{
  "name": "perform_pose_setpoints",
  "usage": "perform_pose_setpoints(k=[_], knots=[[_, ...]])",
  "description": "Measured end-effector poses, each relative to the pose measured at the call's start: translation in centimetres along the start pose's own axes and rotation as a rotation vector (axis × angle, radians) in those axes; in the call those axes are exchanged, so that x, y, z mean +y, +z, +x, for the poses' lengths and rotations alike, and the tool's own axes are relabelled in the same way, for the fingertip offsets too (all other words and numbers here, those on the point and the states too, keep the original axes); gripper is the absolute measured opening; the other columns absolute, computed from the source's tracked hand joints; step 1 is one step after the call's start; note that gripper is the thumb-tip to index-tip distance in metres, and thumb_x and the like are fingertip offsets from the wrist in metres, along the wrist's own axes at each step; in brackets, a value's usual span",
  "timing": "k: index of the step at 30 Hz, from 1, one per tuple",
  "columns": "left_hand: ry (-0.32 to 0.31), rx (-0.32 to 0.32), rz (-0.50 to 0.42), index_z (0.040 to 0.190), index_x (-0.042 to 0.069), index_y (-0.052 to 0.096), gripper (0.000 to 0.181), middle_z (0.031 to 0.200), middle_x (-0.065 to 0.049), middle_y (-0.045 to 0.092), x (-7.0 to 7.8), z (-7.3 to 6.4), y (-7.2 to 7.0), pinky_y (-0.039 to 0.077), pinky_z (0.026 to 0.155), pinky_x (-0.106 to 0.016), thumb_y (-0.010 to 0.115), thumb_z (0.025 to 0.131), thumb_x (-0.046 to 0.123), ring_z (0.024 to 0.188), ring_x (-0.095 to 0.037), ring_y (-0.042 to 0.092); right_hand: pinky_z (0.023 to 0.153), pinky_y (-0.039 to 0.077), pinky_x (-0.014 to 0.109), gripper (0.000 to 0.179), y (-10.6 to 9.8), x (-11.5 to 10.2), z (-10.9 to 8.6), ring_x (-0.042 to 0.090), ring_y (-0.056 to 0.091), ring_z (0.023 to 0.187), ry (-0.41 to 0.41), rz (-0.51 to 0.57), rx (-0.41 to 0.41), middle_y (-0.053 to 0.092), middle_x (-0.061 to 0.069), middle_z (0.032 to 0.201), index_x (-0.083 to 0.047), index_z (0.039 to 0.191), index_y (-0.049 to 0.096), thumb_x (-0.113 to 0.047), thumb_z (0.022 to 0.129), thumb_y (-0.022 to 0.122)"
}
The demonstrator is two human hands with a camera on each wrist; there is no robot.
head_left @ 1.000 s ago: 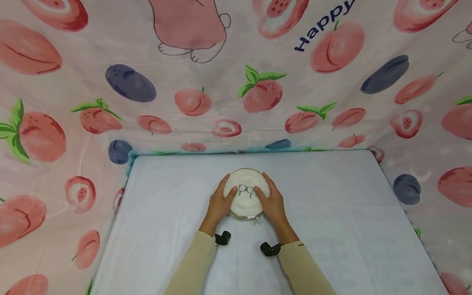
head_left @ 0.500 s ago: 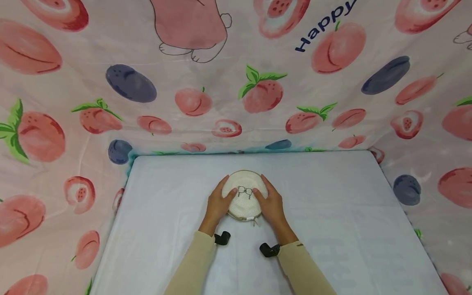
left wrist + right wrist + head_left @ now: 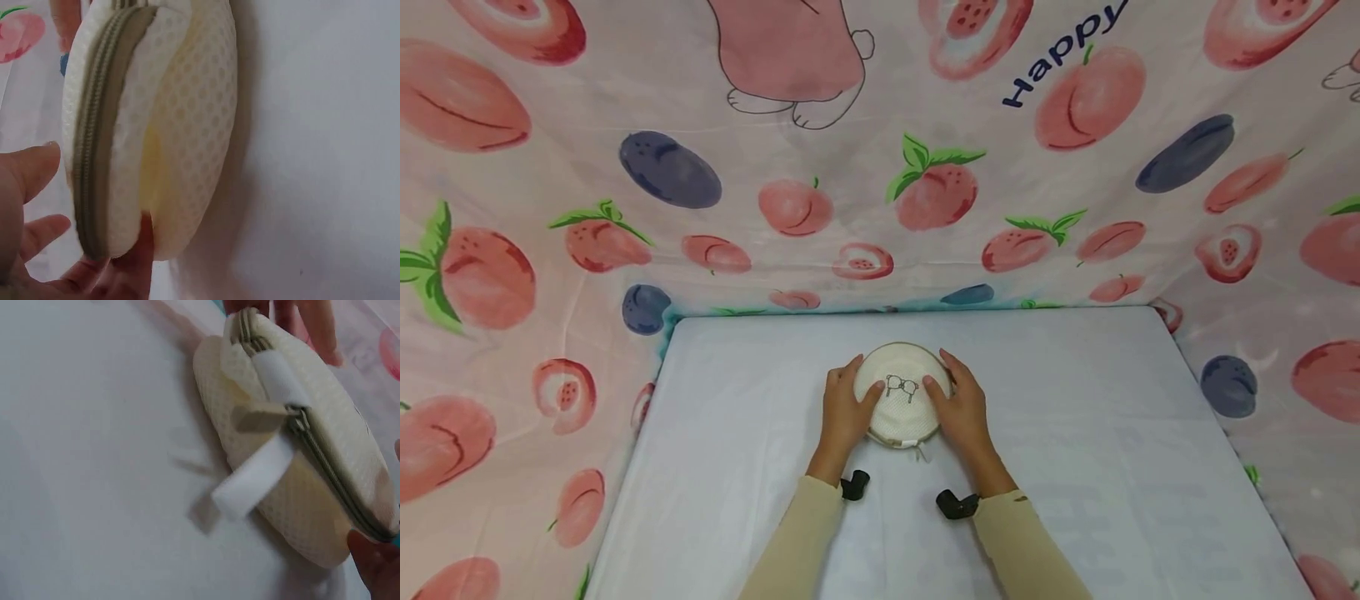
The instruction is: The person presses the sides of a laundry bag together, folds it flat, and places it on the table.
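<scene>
A round, cream-white mesh laundry bag (image 3: 898, 408) with a bra drawn on its top lies on the white table, puffed up. Along its side runs an olive zipper (image 3: 94, 137). In the right wrist view, the zipper pull (image 3: 262, 417) and a white tag (image 3: 253, 478) hang from that side. My left hand (image 3: 846, 408) holds the bag's left edge, thumb over the top and fingertips against the side. On the opposite edge my right hand (image 3: 962, 408) holds it likewise, its thumb towards the drawing. The bag's underside is hidden.
The white-covered table (image 3: 745, 392) spreads around the bag. A fruit-printed cloth (image 3: 865, 208) hangs behind it and at both sides. Black wrist cameras (image 3: 957, 504) sit at both cuffs.
Over the last half second the bag and both hands have shifted slightly right. The right hand has moved a little outward, and the left fingers are more bent.
</scene>
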State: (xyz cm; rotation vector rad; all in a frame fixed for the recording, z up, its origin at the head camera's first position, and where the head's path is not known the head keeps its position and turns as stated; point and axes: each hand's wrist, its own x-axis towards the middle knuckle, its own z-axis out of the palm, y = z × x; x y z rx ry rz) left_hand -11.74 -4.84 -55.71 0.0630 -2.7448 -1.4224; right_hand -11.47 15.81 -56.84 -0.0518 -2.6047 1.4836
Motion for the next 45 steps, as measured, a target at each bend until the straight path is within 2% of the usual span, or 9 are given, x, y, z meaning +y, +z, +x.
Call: perform_pose_setpoints(k=[3, 6, 9, 11, 16, 22, 28, 37, 45], knots=[[0.057, 0.016, 0.077, 0.152, 0.015, 0.049, 0.062, 0.145, -0.019, 0.048, 0.5, -0.4, -0.1, 0.042, 0.111, -0.054, 0.071, 0.097, 0.034, 0.136, -0.039, 0.047, 0.111, 0.045, 0.055, 0.057, -0.5, -0.3, 0.0, 0.033, 0.046, 0.144, -0.096, -0.07, 0.024, 0.048, 0.014, 0.155, -0.013, 0.151, 0.05, -0.028, 0.099, 0.068], [0.136, -0.011, 0.177, 0.155, 0.017, 0.046, 0.061, 0.159, -0.015, 0.038, 0.8, -0.6, 0.1, 0.041, 0.109, -0.063, 0.066, 0.1, 0.037, 0.147, -0.042, 0.035, 0.116, 0.037, 0.057, 0.057, -0.5, -0.4, 0.2, 0.037, 0.038, 0.149, -0.205, -0.189, 0.006, 0.045, 0.015, 0.158, -0.01, 0.152, 0.048, -0.028, 0.101, 0.065], [0.184, -0.085, 0.267, 0.159, 0.02, 0.039, 0.061, 0.169, -0.011, 0.024, 0.8, -0.7, 0.5, 0.036, 0.108, -0.072, 0.056, 0.105, 0.042, 0.155, -0.045, 0.021, 0.117, 0.032, 0.064, 0.059, -0.2, -0.4, 0.4, 0.043, 0.031, 0.152, -0.303, -0.303, -0.053, 0.039, 0.017, 0.162, -0.007, 0.155, 0.043, -0.031, 0.104, 0.058], [0.176, -0.139, 0.298, 0.161, 0.023, 0.034, 0.061, 0.172, -0.009, 0.016, 0.8, -0.6, 0.9, 0.033, 0.107, -0.077, 0.049, 0.106, 0.046, 0.156, -0.047, 0.013, 0.113, 0.033, 0.07, 0.062, 0.1, -0.4, 0.5, 0.046, 0.025, 0.153, -0.328, -0.373, -0.111, 0.033, 0.017, 0.166, -0.008, 0.158, 0.038, -0.036, 0.105, 0.054], [0.094, -0.241, 0.326, 0.164, 0.029, 0.025, 0.061, 0.174, -0.001, 0.002, 0.6, -0.6, 1.6, 0.016, 0.11, -0.083, 0.037, 0.108, 0.053, 0.159, -0.043, -0.002, 0.108, 0.028, 0.08, 0.07, 0.6, -0.3, 0.7, 0.043, 0.009, 0.158, -0.237, -0.495, -0.276, 0.014, 0.008, 0.173, -0.016, 0.164, 0.023, -0.051, 0.107, 0.042], [0.066, -0.313, 0.389, 0.165, 0.031, 0.016, 0.063, 0.174, 0.0, -0.006, 0.2, -0.5, 1.9, 0.004, 0.114, -0.081, 0.029, 0.109, 0.055, 0.159, -0.04, -0.009, 0.116, 0.014, 0.078, 0.07, 0.9, -0.1, 1.0, 0.041, -0.002, 0.159, -0.135, -0.568, -0.402, 0.001, 0.001, 0.174, -0.023, 0.166, 0.014, -0.058, 0.108, 0.032], [0.051, -0.356, 0.428, 0.166, 0.032, 0.011, 0.063, 0.173, 0.0, -0.009, 0.0, -0.2, 2.0, -0.001, 0.115, -0.079, 0.026, 0.109, 0.056, 0.158, -0.04, -0.011, 0.118, 0.007, 0.076, 0.07, 1.2, 0.1, 1.3, 0.046, -0.004, 0.157, -0.095, -0.606, -0.467, -0.004, 0.002, 0.174, -0.024, 0.166, 0.011, -0.059, 0.108, 0.027], [0.064, -0.372, 0.417, 0.165, 0.033, 0.01, 0.064, 0.173, 0.001, -0.011, -0.2, 0.3, 1.8, -0.003, 0.116, -0.078, 0.026, 0.109, 0.057, 0.159, -0.037, -0.012, 0.117, 0.005, 0.077, 0.069, 1.2, 0.4, 1.7, 0.05, -0.001, 0.156, -0.101, -0.559, -0.456, 0.0, 0.005, 0.174, -0.021, 0.166, 0.014, -0.056, 0.108, 0.031], [0.1, -0.316, 0.272, 0.165, 0.029, 0.019, 0.064, 0.174, -0.005, -0.004, -0.9, -1.1, -0.5, 0.004, 0.114, -0.081, 0.041, 0.108, 0.048, 0.159, -0.039, -0.006, 0.118, 0.017, 0.073, 0.065, -2.5, 0.4, 0.8, 0.045, 0.01, 0.157, -0.136, -0.358, -0.336, 0.017, 0.008, 0.172, -0.018, 0.165, 0.022, -0.049, 0.11, 0.037]])
